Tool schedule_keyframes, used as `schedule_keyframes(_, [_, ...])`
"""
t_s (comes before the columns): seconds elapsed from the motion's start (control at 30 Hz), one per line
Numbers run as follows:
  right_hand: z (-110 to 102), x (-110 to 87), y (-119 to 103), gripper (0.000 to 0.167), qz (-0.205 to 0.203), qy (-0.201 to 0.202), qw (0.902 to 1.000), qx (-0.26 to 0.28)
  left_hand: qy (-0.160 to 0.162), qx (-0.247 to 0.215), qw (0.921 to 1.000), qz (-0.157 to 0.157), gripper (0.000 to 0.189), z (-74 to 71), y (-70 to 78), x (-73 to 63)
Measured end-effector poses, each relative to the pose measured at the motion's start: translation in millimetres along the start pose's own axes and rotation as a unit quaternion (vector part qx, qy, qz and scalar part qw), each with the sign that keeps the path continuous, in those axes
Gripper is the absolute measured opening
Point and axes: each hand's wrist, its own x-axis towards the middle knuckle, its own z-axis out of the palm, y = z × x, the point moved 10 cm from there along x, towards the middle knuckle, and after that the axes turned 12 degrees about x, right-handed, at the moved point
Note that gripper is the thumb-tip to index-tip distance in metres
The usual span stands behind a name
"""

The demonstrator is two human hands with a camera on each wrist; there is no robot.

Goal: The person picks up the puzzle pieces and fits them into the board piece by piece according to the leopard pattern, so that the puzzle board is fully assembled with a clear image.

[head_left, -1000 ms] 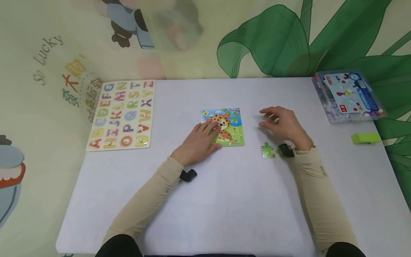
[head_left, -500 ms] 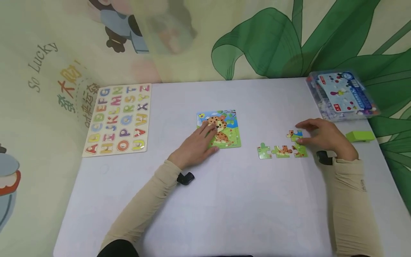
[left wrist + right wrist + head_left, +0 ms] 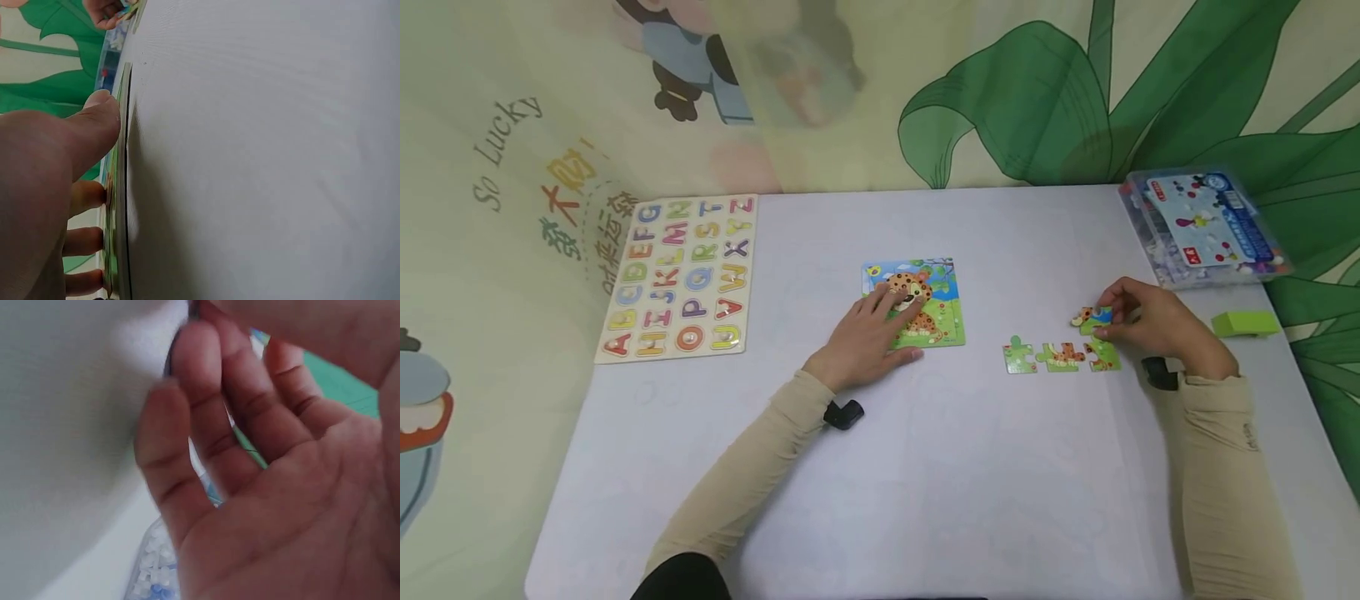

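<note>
My left hand rests with fingers spread on a square leopard jigsaw puzzle at the table's middle. In the left wrist view its fingertips touch the top of the puzzle board. Further right, my right hand pinches a jigsaw piece with blue, green and spotted print, its right edge hidden by thumb and fingers. Below that piece lie a green corner piece, a spotted middle piece and another green piece. In the right wrist view the curled fingers hide the held piece.
A wooden alphabet board lies at the back left. At the back right stands a clear plastic box with a printed label, and in front of it sits a lime-green block. A painted wall borders the table.
My right hand has moved right to the loose jigsaw pieces, uncovering several, and its fingers have closed on the upper one. My left hand stays on the puzzle. The head view has shifted slightly.
</note>
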Motion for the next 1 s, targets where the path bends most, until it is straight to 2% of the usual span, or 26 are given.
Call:
schedule_keyframes(0.1, [0.8,0.4,-3.7,0.035,-0.019,0.004,0.9998,0.006,0.007,0.017,0.9998,-0.002,0.078,-4.5,1.5,2.1])
schedule_keyframes(0.2, [-2.2,0.6,-6.3,0.038,-0.024,0.023,0.9993,0.013,0.014,0.024,0.9996,-0.001,0.077,-7.9,2.5,3.3])
schedule_keyframes(0.33, [-6.2,1.7,-10.4,0.045,-0.024,0.055,0.9976,0.035,0.002,0.014,0.9999,-0.003,0.078,-5.4,1.9,3.8])
schedule_keyframes(0.5, [0.0,10.2,-31.4,0.039,-0.054,0.078,0.9929,0.072,-0.011,-0.002,0.9999,-0.002,0.081,-0.2,1.1,1.7])
schedule_keyframes(0.73, [40.5,41.9,-77.1,0.048,-0.085,0.001,0.9883,0.127,-0.005,-0.009,0.9999,-0.002,0.083,-1.6,-0.5,-0.9])
schedule_keyframes(1.0, [81.9,69.6,-116.5,0.048,-0.12,-0.05,0.9819,0.137,-0.008,-0.013,0.9999,-0.002,0.083,-0.4,0.9,1.7])
